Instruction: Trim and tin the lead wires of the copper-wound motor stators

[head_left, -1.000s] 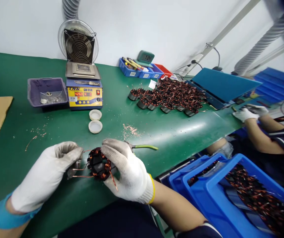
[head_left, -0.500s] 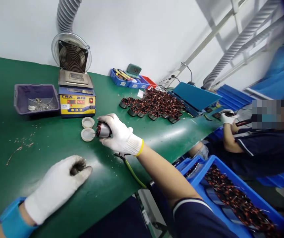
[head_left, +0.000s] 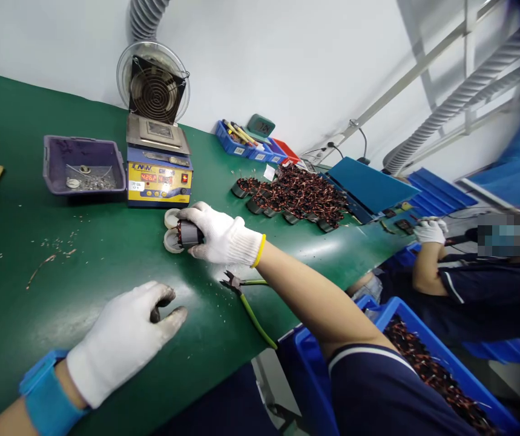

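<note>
My right hand (head_left: pixel 221 235), in a white glove with a yellow cuff edge, grips a motor stator (head_left: pixel 189 233) with a grey metal body and copper windings. The stator lies on its side, its wire end at the lower of two small round white dishes (head_left: pixel 172 241). I cannot tell whether the wires touch what is in the dish. My left hand (head_left: pixel 128 333), gloved and with a blue wristband, hovers over or rests on the green table, thumb and forefinger apart and nothing visible between them. Between my hands and the table edge lie green-handled cutters (head_left: pixel 236 281), jaws apart.
Behind the dishes stands a solder pot (head_left: pixel 160 181) with a fan (head_left: pixel 157 91). A purple bin (head_left: pixel 85 192) sits left of it. Many stators (head_left: pixel 305 194) crowd the table's far right. A blue crate (head_left: pixel 505 418) of stators and a co-worker's gloved hand (head_left: pixel 430 231) are to the right.
The stator has moved with my right hand closer over the dishes, covering part of them. My left thumb and forefinger have spread. The cutters are more exposed, and the whole view has shifted.
</note>
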The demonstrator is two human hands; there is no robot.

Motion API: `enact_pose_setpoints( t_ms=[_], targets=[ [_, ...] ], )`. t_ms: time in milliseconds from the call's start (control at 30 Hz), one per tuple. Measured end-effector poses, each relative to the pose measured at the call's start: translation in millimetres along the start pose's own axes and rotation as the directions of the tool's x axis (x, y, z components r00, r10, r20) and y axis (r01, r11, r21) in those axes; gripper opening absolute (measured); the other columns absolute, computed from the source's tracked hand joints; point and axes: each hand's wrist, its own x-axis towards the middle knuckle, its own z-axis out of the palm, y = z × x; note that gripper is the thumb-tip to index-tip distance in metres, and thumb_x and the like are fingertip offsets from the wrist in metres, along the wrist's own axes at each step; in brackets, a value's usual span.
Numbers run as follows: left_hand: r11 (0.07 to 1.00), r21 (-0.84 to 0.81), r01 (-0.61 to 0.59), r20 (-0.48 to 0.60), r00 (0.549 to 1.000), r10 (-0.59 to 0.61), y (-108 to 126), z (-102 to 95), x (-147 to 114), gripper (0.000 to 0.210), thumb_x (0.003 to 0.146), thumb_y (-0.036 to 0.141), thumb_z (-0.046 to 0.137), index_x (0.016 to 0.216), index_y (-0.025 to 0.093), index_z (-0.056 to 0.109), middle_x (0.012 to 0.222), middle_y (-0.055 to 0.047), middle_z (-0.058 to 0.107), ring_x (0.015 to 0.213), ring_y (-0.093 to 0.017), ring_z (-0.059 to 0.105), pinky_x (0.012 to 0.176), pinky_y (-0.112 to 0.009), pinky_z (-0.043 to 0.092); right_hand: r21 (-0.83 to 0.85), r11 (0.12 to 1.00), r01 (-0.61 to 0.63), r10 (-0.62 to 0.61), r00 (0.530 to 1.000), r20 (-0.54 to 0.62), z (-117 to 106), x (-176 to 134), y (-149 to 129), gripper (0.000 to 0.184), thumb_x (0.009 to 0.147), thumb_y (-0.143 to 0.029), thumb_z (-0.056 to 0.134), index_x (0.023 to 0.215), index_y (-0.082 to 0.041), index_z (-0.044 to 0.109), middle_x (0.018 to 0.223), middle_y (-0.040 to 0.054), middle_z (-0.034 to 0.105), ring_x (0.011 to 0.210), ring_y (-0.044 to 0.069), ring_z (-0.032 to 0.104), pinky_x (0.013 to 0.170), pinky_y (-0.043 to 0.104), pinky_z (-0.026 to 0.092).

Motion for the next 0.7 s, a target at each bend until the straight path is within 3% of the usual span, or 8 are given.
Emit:
enact_pose_setpoints(
  t_ms=[100,200,267,333,400,500,600,700],
  targets=[
    [1.000,0.013,0.004,0.007,1.000,-0.004,0.5,-0.5,-0.6,0.033,0.084,0.050,0.049,0.095,0.024,0.067,0.101,-0.007,0.073,0.093,-0.029,0.067,0.082,-0.041,0.047,-0.012,1.000,0.024,-0.024,1.000,-0.002,-1.6,-0.9,-0.4,0.072,0.075,-0.022,0.071,0.144,-0.025,0.049,0.137,0.0098,0.053,0.113,0.029,0.064,0.088,0.042,0.055],
    [1.000,0.017,0.000,0.008,1.000,0.000,1.4,-0.7,-0.1,0.033,0.083,0.049,0.048,0.094,0.024,0.067,0.101,-0.007,0.073,0.094,-0.029,0.067,0.082,-0.041,0.047,-0.026,0.998,0.064,-0.066,0.995,-0.079,-4.0,-7.2,0.6,0.072,0.077,-0.024,0.072,0.145,-0.023,0.048,0.137,0.0105,0.053,0.115,0.027,0.062,0.088,0.039,0.055],
    [1.000,0.020,-0.003,0.010,1.000,0.003,2.1,-0.4,0.3,0.031,0.084,0.049,0.048,0.091,0.025,0.066,0.100,-0.007,0.074,0.093,-0.029,0.067,0.081,-0.040,0.047,-0.119,0.990,0.071,-0.090,0.982,-0.165,-8.5,-13.0,-1.6,0.071,0.080,-0.028,0.070,0.147,-0.023,0.047,0.139,0.0119,0.052,0.117,0.028,0.059,0.085,0.038,0.055],
    [1.000,0.026,-0.005,0.013,1.000,0.004,2.6,0.1,0.5,0.031,0.084,0.049,0.047,0.091,0.025,0.066,0.099,-0.007,0.073,0.092,-0.029,0.067,0.079,-0.040,0.047,-0.298,0.953,0.060,-0.123,0.972,-0.199,-13.4,-16.5,-7.4,0.058,0.088,-0.029,0.062,0.144,-0.025,0.050,0.140,0.0134,0.052,0.117,0.031,0.057,0.080,0.040,0.055],
    [0.999,0.034,-0.003,0.007,1.000,0.003,2.8,0.7,0.4,0.033,0.085,0.050,0.047,0.094,0.024,0.066,0.100,-0.007,0.073,0.092,-0.029,0.067,0.080,-0.041,0.047,-0.468,0.882,0.054,-0.144,0.977,-0.160,-15.5,-15.3,-15.5,0.038,0.100,-0.028,0.045,0.136,-0.026,0.058,0.135,0.0144,0.056,0.112,0.033,0.057,0.074,0.041,0.054],
    [0.999,0.047,0.003,0.006,1.000,-0.003,2.8,0.6,0.4,0.036,0.084,0.050,0.046,0.098,0.024,0.068,0.105,-0.008,0.074,0.098,-0.030,0.068,0.084,-0.042,0.047,-0.548,0.837,-0.010,-0.047,0.995,-0.090,-9.9,-5.6,-25.8,0.045,0.107,-0.028,0.021,0.123,-0.024,0.063,0.122,0.0155,0.062,0.097,0.031,0.060,0.066,0.040,0.051],
    [0.998,0.063,0.006,0.016,1.000,-0.007,2.7,-0.7,0.4,0.037,0.083,0.050,0.046,0.098,0.024,0.068,0.108,-0.009,0.074,0.100,-0.030,0.068,0.086,-0.042,0.047,-0.542,0.839,-0.048,0.004,0.997,-0.082,0.8,5.1,-29.0,0.044,0.107,-0.030,0.021,0.120,-0.021,0.062,0.111,0.0159,0.062,0.089,0.029,0.061,0.063,0.038,0.050],
    [0.997,0.077,0.009,0.019,1.000,-0.011,3.1,-1.9,0.1,0.038,0.084,0.050,0.045,0.099,0.024,0.068,0.108,-0.009,0.073,0.100,-0.030,0.067,0.087,-0.042,0.048,-0.556,0.831,-0.007,-0.058,0.993,-0.099,8.7,9.4,-28.0,0.044,0.107,-0.029,0.020,0.123,-0.018,0.060,0.109,0.0167,0.061,0.089,0.029,0.061,0.063,0.037,0.049]
  ],
)
